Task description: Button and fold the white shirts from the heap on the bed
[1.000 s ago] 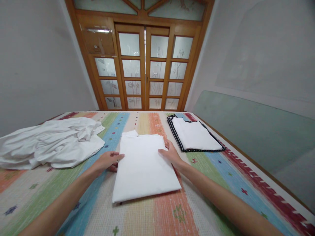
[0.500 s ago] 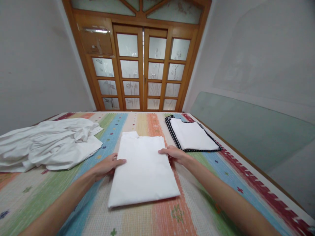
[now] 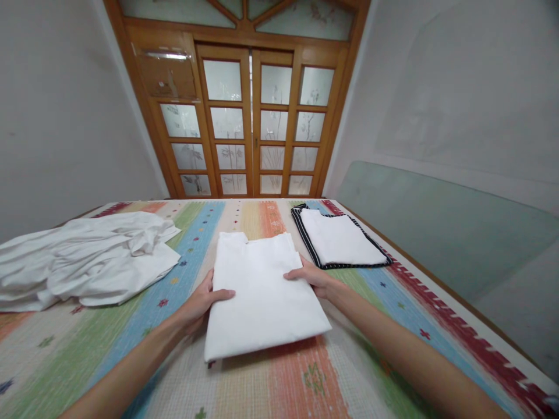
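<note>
A white garment folded into a flat rectangle [image 3: 266, 308] is held between my two hands, its near edge raised off the striped cloth with a shadow under it. My left hand [image 3: 207, 299] grips its left side, thumb on top and fingers hidden beneath. On the right side, my right hand [image 3: 312, 276] holds it the same way, thumb on top. Beyond my right hand lies a stack: a folded white garment [image 3: 343, 238] on top of a black-and-white striped folded cloth [image 3: 308, 235].
A crumpled white cloth [image 3: 91, 256] lies at the left. The multicoloured striped cover [image 3: 244, 390] spreads over the whole surface. Along the right edge stands a pale green panel [image 3: 437, 227] by the wall. Wooden glazed doors [image 3: 251, 122] are at the back.
The folded white garment has risen off the cover and shifted slightly right, with both hands still on it. My left hand has moved right with it.
</note>
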The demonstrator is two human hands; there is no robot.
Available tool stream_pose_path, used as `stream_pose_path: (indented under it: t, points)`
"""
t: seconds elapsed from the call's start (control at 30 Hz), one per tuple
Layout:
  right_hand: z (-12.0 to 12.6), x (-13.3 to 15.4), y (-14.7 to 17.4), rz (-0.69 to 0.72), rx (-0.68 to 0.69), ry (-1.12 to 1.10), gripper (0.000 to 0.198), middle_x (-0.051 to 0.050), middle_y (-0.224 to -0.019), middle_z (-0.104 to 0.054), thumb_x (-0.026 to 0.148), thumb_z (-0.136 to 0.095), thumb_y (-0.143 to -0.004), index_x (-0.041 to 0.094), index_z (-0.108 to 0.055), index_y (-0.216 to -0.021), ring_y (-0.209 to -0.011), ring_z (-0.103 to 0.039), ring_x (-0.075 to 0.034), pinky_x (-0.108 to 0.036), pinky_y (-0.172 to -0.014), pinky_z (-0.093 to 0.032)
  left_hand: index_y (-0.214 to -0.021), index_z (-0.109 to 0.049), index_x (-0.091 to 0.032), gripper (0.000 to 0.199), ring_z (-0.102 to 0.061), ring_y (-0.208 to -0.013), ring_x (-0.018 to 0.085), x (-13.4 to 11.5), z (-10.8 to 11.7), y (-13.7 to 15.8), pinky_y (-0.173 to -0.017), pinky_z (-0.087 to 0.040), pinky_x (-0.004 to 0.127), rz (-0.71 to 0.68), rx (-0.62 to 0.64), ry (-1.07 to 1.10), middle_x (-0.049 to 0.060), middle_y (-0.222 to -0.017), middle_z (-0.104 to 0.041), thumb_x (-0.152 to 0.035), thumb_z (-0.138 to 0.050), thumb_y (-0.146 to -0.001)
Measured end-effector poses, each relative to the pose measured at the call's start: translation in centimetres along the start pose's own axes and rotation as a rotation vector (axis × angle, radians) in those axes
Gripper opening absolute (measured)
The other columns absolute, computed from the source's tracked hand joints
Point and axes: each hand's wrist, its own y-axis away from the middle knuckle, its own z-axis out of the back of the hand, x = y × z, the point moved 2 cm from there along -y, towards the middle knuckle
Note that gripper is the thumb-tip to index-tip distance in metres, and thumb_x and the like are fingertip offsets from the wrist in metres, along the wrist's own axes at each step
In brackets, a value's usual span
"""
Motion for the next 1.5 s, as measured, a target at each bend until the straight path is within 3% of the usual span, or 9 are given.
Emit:
stream_pose_path:
  t: [0.2, 0.43, 0.57, 0.7, 0.87, 1.07, 1.2, 1.33, 1.5]
  points:
    - [3.7, 5.8, 1.2, 0.132, -0.111, 0.093, 0.078, -0.008, -0.113, -0.071, 0.016, -0.084, -0.053, 0.024, -0.047, -0.120, -0.090, -0.071, -0.026, -0.040, -0.077, -0.059, -0.130, -0.039, -0.024, 0.088, -0.068, -0.104, 0.029, -2.5, -4.1, -3.4, -0.086, -0.058, 0.041, -0.166, 0.059, 0.030, 0.012, -0.125, -0.065, -0.021, -0.087, -0.056]
    - [12.2, 12.5, 2.6, 0.257, -0.401, 0.357, 0.064, -0.005, -0.111, -0.070, 0.017, -0.083, -0.055, 0.024, -0.052, -0.110, -0.089, -0.069, -0.023, -0.038, -0.077, -0.059, -0.128, -0.042, -0.022, 0.085, -0.063, -0.110, 0.027, -3.9, -13.1, -11.2, -0.092, -0.054, 0.041, -0.350, 0.175, 0.137, 0.014, -0.130, -0.061, -0.015, -0.083, -0.054]
    - [17.1, 14.6, 2.4, 0.316, -0.585, 0.500, 0.064, -0.006, -0.110, -0.070, 0.013, -0.081, -0.056, 0.021, -0.054, -0.113, -0.093, -0.067, -0.022, -0.034, -0.080, -0.058, -0.133, -0.041, -0.022, 0.088, -0.061, -0.111, 0.027, -3.8, -17.7, -15.6, -0.093, -0.053, 0.040, -0.424, 0.187, 0.176, 0.014, -0.130, -0.060, -0.010, -0.078, -0.054]
    - [20.7, 15.5, 1.7, 0.278, -0.702, 0.572, 0.074, -0.007, -0.105, -0.071, 0.012, -0.080, -0.057, 0.020, -0.051, -0.125, -0.086, -0.068, -0.023, -0.034, -0.074, -0.058, -0.140, -0.035, -0.025, 0.097, -0.061, -0.112, 0.026, -3.4, -20.4, -18.8, -0.092, -0.052, 0.038, -0.399, 0.138, 0.218, 0.013, -0.135, -0.058, -0.007, -0.075, -0.054]
    - [24.0, 15.4, 0.8, 0.259, -0.737, 0.612, 0.083, -0.008, -0.105, -0.070, 0.016, -0.080, -0.060, 0.020, -0.045, -0.135, -0.078, -0.067, -0.021, -0.032, -0.068, -0.057, -0.148, -0.021, -0.025, 0.109, -0.065, -0.106, 0.026, -2.1, -22.3, -21.5, -0.090, -0.054, 0.041, -0.336, 0.143, 0.250, 0.013, -0.128, -0.063, -0.009, -0.077, -0.056]
    - [27.2, 13.3, -0.5, 0.206, -0.779, 0.660, 0.084, -0.007, -0.099, -0.071, 0.021, -0.080, -0.065, 0.020, -0.043, -0.141, -0.074, -0.067, -0.020, -0.033, -0.070, -0.057, -0.150, -0.021, -0.024, 0.104, -0.061, -0.116, 0.025, 0.2, -23.6, -23.2, -0.100, -0.048, 0.039, -0.343, 0.130, 0.202, 0.016, -0.134, -0.058, -0.017, -0.080, -0.065]
    - [29.3, 10.9, -1.4, 0.111, -0.816, 0.649, 0.081, -0.011, -0.103, -0.071, 0.023, -0.077, -0.070, 0.017, -0.041, -0.142, -0.081, -0.069, -0.022, -0.035, -0.074, -0.057, -0.150, -0.020, -0.020, 0.099, -0.059, -0.119, 0.025, 2.4, -23.1, -23.6, -0.104, -0.044, 0.038, -0.273, 0.055, 0.082, 0.020, -0.139, -0.053, -0.022, -0.079, -0.071]
    - [30.9, 9.4, -1.1, -0.011, -0.936, 0.674, 0.071, -0.014, -0.116, -0.068, 0.033, -0.075, -0.074, 0.017, -0.047, -0.136, -0.092, -0.068, -0.024, -0.035, -0.074, -0.057, -0.152, -0.015, -0.020, 0.107, -0.063, -0.110, 0.024, 3.7, -22.1, -23.3, -0.098, -0.048, 0.037, -0.234, 0.074, 0.072, 0.019, -0.134, -0.055, -0.026, -0.081, -0.068]
    - [30.7, 9.0, 0.1, -0.026, -0.830, 0.662, 0.065, -0.016, -0.111, -0.070, 0.037, -0.076, -0.072, 0.016, -0.053, -0.129, -0.091, -0.068, -0.027, -0.035, -0.071, -0.057, -0.153, -0.012, -0.020, 0.110, -0.063, -0.107, 0.024, 3.7, -21.7, -22.9, -0.095, -0.048, 0.037, -0.314, 0.159, -0.021, 0.018, -0.130, -0.057, -0.015, -0.077, -0.065]
